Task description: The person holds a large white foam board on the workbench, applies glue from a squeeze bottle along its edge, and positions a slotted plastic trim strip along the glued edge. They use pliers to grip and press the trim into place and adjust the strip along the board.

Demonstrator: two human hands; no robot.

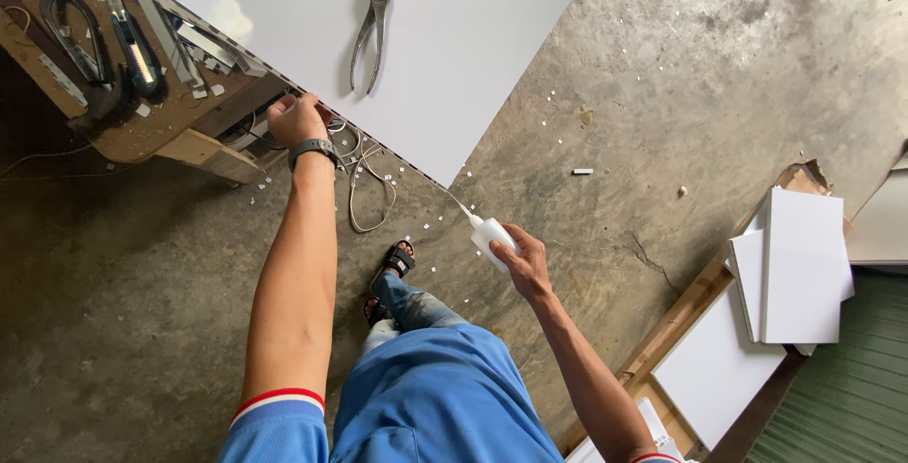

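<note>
My right hand (523, 262) grips a small white squeeze bottle (490, 234) whose thin nozzle points up at the near edge of a large white board (454, 56). My left hand (295, 120), with a dark watch on the wrist, holds the same edge of the board further left, fingers curled around it. A pair of metal pliers (371, 28) lies on top of the board. The board rests on a wooden workbench (142, 132) at the upper left.
Utility knives and metal strips (132, 42) lie on the workbench. Loose wire (364, 189) hangs below the board. Small white chips litter the concrete floor (662, 94). Stacked white panels (799, 269) and wooden boards sit at the right. My sandalled foot (392, 269) stands below.
</note>
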